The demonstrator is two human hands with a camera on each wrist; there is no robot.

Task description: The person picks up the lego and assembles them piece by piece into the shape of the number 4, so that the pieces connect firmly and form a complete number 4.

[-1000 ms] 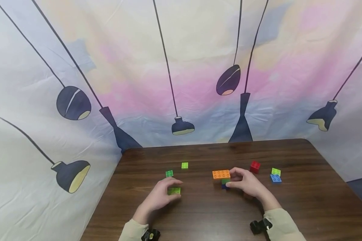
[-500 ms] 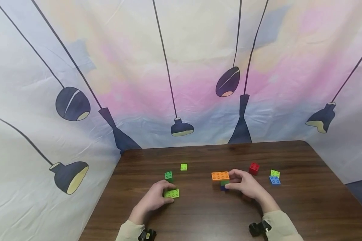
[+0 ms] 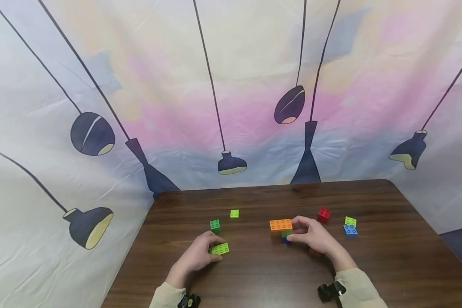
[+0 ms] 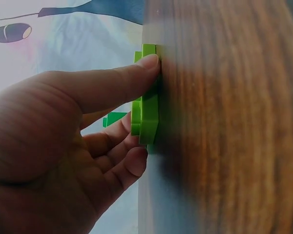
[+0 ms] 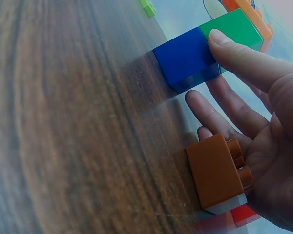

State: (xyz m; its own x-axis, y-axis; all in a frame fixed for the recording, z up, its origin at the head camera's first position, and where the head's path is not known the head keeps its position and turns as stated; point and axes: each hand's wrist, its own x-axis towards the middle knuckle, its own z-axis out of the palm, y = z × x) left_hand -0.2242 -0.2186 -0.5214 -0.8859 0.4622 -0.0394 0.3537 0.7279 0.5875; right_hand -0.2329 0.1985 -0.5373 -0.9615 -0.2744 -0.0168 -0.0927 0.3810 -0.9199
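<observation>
My left hand [image 3: 198, 254] pinches a flat lime-green brick [image 3: 221, 248] at the table's left side. In the left wrist view the thumb lies along one side of this lime brick [image 4: 149, 114], with fingertips at its far side. My right hand [image 3: 315, 234] grips a small stack of toy bricks. A long orange brick [image 3: 280, 224] tops it and juts left over a green brick [image 5: 234, 29] and a dark blue brick [image 5: 185, 58]. The right thumb presses near the seam between green and blue. Under the right palm a brown brick [image 5: 212, 173] lies on its own.
Behind the left hand sit a green brick [image 3: 214, 225] and a small lime brick [image 3: 234, 213]. Beyond the right hand are a red brick [image 3: 324, 215], a lime brick [image 3: 350, 221] and a light blue brick [image 3: 350, 230]. A painted cloth hangs behind the wooden table [image 3: 254, 273].
The left hand has moved back left and closed its thumb and fingers on the lime brick, which has shifted slightly left and turned a little. The right hand stays on the stack.
</observation>
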